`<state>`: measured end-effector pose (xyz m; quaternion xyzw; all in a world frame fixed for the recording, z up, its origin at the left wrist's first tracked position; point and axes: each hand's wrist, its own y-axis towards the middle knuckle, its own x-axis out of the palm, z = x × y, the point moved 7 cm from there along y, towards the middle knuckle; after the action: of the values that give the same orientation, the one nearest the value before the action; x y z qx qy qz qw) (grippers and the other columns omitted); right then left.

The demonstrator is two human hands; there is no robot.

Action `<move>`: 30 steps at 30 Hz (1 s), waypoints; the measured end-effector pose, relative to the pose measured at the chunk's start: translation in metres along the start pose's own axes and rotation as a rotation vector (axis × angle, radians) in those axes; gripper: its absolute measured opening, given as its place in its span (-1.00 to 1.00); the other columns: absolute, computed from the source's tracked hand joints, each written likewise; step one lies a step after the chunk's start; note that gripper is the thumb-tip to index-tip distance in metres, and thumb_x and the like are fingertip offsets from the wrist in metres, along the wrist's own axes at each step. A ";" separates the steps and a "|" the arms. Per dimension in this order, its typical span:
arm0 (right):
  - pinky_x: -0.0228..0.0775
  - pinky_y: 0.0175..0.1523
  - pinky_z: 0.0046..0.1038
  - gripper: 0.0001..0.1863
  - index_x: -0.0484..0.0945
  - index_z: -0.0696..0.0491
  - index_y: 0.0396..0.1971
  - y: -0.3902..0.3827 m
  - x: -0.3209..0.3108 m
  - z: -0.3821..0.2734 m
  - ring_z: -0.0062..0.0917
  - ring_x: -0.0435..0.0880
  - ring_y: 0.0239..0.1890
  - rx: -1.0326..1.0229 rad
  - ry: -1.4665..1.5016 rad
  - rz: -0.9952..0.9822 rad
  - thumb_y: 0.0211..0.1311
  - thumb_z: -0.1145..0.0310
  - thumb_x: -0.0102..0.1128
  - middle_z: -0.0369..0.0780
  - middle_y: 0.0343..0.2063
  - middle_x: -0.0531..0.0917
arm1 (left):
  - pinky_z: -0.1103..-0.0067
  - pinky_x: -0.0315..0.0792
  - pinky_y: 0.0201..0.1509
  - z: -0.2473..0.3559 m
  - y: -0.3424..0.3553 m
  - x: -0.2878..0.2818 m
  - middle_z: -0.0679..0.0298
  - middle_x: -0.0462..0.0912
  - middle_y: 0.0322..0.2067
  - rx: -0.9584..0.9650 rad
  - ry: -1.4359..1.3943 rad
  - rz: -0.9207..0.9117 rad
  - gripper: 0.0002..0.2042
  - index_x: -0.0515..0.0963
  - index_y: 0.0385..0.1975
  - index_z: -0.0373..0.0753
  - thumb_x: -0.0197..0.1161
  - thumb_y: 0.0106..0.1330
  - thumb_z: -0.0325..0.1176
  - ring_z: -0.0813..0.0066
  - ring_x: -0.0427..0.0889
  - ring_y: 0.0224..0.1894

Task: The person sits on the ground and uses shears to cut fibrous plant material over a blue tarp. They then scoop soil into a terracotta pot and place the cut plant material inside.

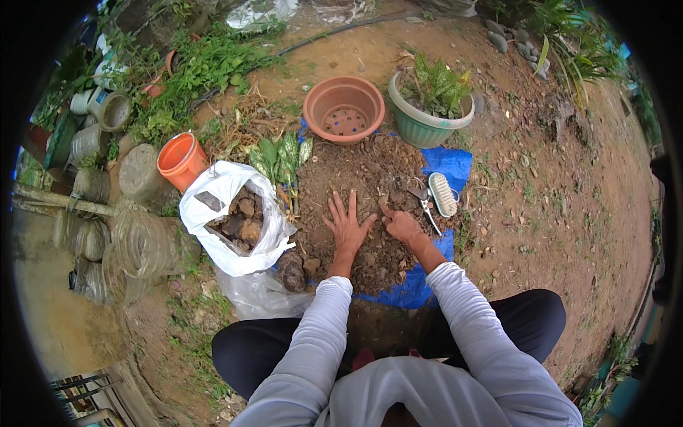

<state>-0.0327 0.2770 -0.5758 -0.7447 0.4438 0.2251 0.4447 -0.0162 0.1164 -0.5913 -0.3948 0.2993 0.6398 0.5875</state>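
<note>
My left hand (346, 224) lies spread on loose brown soil (363, 167) heaped over a blue tarp (448, 164). Just right of it, my right hand (398, 223) has its fingers curled and pressed into the soil; whether they hold anything is hidden. A cut variegated plant (284, 164) lies left of the soil, by a white bag (196, 210) of soil clods. An empty terracotta pot (343, 99) sits beyond. Right of my hands are pruning shears (428, 210) and a white brush (445, 196).
A green pot (427, 128) with a leafy plant stands at the back right. An orange pot (178, 164) and several clear plastic containers (139, 242) are at left. A clear plastic bag (252, 299) lies front left. A black hose (306, 39) crosses behind; bare ground (555, 213) extends right.
</note>
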 end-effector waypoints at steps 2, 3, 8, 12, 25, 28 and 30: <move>0.45 -0.03 -0.28 -0.47 0.30 -0.14 0.27 0.003 0.016 0.040 -0.20 0.65 -0.19 -0.127 0.143 0.133 0.28 0.18 0.00 -0.06 -0.26 0.67 | -0.21 -0.33 0.32 0.020 0.005 0.005 0.04 -0.36 0.43 0.029 -0.021 -0.036 -0.17 -0.07 0.41 0.08 0.13 0.21 0.21 -0.10 -0.30 0.44; 0.46 -0.14 -0.32 -0.47 0.30 -0.13 0.27 0.003 0.021 0.042 -0.28 0.64 -0.29 -0.100 0.243 0.096 0.28 0.18 0.02 -0.11 -0.35 0.66 | -0.19 -0.30 0.32 0.020 0.005 0.004 0.03 -0.32 0.42 0.011 -0.070 -0.032 -0.21 -0.03 0.40 0.07 0.13 0.22 0.18 -0.10 -0.27 0.43; 0.24 -0.62 -0.53 -0.48 0.33 -0.13 0.27 -0.042 0.011 -0.010 -0.63 0.34 -0.73 0.202 0.657 -0.210 0.30 0.19 0.04 -0.34 -0.72 0.42 | -0.07 -0.10 0.32 0.001 0.005 -0.013 -0.01 -0.09 0.36 -0.044 -0.264 0.136 -0.37 0.15 0.29 0.01 0.21 0.25 -0.05 -0.12 -0.11 0.39; 0.17 -0.67 -0.52 -0.47 0.32 -0.15 0.28 -0.046 -0.005 -0.027 -0.63 0.31 -0.78 0.176 0.644 -0.169 0.29 0.18 0.03 -0.32 -0.77 0.37 | 0.10 0.15 0.24 0.004 0.025 -0.031 -0.04 0.08 0.28 -0.133 -0.435 0.063 -0.44 0.20 0.22 -0.06 0.25 0.23 -0.23 -0.11 0.15 0.27; 0.34 0.18 -0.27 -0.55 0.47 -0.28 0.14 -0.065 -0.100 -0.062 -0.18 0.55 0.05 0.047 -0.055 0.110 0.21 0.20 0.05 -0.05 -0.05 0.60 | 0.18 0.45 -0.08 0.018 0.057 -0.099 -0.25 0.59 -0.29 -0.292 -0.356 -0.025 -0.52 0.42 0.05 -0.45 0.08 0.35 -0.12 -0.11 0.61 -0.19; 0.36 0.16 -0.31 -0.48 0.46 -0.26 0.15 -0.063 -0.099 -0.049 -0.19 0.58 0.01 0.069 -0.135 0.041 0.12 0.31 0.06 -0.04 -0.08 0.62 | 0.19 0.44 -0.06 0.014 0.061 -0.095 -0.23 0.56 -0.18 -0.264 -0.374 -0.041 -0.60 0.42 0.06 -0.36 0.11 0.34 -0.22 -0.07 0.58 -0.10; 0.41 0.12 -0.32 -0.47 0.49 -0.24 0.12 -0.067 -0.099 -0.051 -0.21 0.61 -0.02 0.121 -0.192 -0.058 0.07 0.34 0.06 -0.04 -0.11 0.63 | 0.20 0.44 -0.03 0.006 0.065 -0.091 -0.18 0.46 -0.04 -0.202 -0.279 -0.050 -0.62 0.41 0.08 -0.28 0.15 0.30 -0.30 -0.05 0.52 0.00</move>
<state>-0.0275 0.2929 -0.4472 -0.7039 0.3903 0.2554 0.5357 -0.0812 0.0659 -0.5156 -0.3665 0.1388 0.7005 0.5964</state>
